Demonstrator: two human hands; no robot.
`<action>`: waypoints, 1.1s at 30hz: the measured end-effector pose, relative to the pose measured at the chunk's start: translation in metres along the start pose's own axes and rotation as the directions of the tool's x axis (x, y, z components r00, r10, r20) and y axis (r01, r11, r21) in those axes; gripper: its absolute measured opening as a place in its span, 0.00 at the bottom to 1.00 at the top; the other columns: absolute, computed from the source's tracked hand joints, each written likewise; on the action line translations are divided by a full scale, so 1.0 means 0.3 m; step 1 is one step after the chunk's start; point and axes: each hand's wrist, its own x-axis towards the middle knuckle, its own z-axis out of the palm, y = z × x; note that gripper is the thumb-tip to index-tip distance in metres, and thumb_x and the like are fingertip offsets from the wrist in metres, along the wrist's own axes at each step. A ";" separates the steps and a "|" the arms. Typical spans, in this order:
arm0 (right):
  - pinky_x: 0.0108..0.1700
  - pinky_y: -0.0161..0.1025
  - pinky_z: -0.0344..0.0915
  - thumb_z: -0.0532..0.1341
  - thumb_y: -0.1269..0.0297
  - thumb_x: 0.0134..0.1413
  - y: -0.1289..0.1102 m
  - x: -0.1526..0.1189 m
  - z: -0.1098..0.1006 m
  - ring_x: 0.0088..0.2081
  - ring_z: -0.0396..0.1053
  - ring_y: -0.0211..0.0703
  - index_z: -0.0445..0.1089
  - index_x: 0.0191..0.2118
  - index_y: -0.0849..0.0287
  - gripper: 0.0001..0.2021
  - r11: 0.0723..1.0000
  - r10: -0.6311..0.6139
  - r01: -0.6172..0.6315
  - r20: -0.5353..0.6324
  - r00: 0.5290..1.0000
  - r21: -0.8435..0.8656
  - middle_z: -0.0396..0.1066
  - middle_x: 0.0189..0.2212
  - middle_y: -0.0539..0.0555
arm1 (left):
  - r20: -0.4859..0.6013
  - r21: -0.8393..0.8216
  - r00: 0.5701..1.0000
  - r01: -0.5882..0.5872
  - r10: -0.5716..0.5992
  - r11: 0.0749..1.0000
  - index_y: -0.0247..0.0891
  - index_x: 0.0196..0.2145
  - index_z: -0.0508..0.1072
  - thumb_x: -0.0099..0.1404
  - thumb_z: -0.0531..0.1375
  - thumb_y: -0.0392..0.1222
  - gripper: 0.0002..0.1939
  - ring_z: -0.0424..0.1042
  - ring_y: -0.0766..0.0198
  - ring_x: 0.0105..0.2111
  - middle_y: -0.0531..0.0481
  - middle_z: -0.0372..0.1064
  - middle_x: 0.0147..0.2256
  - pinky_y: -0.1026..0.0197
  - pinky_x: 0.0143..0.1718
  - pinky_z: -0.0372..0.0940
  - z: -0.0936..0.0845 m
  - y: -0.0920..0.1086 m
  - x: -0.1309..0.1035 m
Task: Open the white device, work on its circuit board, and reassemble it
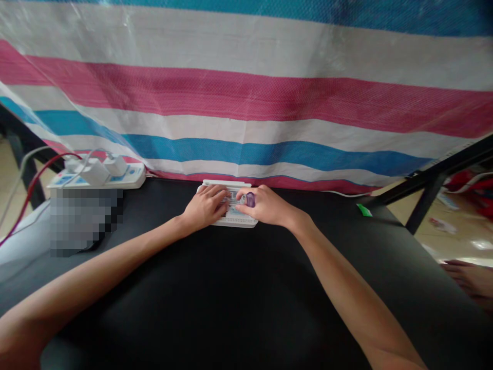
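Observation:
A flat white board-like item (235, 224) with fine print and a raised strip along its far edge lies on the black table. My left hand (208, 204) rests over its left part, fingers stretched out and pressing on the surface. On the board's right side, my right hand (269, 205) is curled, with a small rounded purple object (250, 199) held between thumb and fingers. I cannot make out the purple object's exact kind. Both hands cover much of the board's printed face.
A white power strip (134, 176) with plugs and cables is at the back left, above a pixelated patch. A small green packet (364, 209) lies at the right. Striped sheeting (246, 97) hangs behind the black table (192, 308). Another person's hand (472, 280) shows at right.

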 end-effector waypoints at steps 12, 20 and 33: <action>0.40 0.35 0.64 0.66 0.70 0.51 -0.018 -0.018 -0.062 0.35 0.74 0.42 0.75 0.45 0.60 0.13 0.994 -0.047 0.045 0.015 0.999 0.104 0.78 0.35 0.53 | 0.033 -0.008 0.999 0.012 -0.012 1.000 0.35 0.49 0.73 0.73 0.51 0.44 0.15 0.72 0.51 0.48 0.41 0.72 0.51 0.48 0.49 0.64 0.000 -0.004 -0.004; 0.37 0.36 0.61 0.66 0.73 0.51 -0.019 -0.036 -0.087 0.33 0.72 0.42 0.73 0.42 0.58 0.11 0.999 0.031 -0.031 -0.010 0.999 -0.045 0.77 0.33 0.52 | 0.027 -0.033 1.000 0.017 -0.016 0.999 0.37 0.48 0.73 0.73 0.52 0.44 0.14 0.72 0.52 0.47 0.41 0.72 0.50 0.48 0.49 0.64 -0.001 -0.002 -0.002; 0.35 0.38 0.59 0.67 0.65 0.56 -0.038 -0.034 -0.095 0.33 0.73 0.46 0.74 0.34 0.60 0.05 0.969 0.108 -0.102 0.015 0.994 -0.223 0.77 0.30 0.56 | 0.035 -0.020 0.999 0.012 -0.012 1.000 0.36 0.49 0.72 0.73 0.52 0.44 0.14 0.71 0.51 0.49 0.41 0.72 0.52 0.48 0.50 0.63 0.000 -0.004 -0.002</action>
